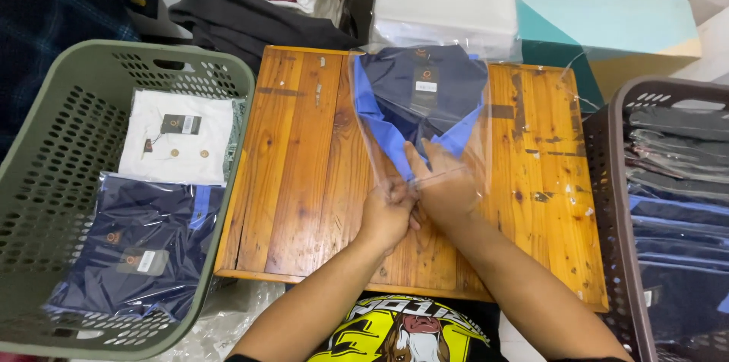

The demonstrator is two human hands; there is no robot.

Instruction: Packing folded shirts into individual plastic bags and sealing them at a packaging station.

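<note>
The brown basket (607, 180) is cut off by the right edge.
</note>
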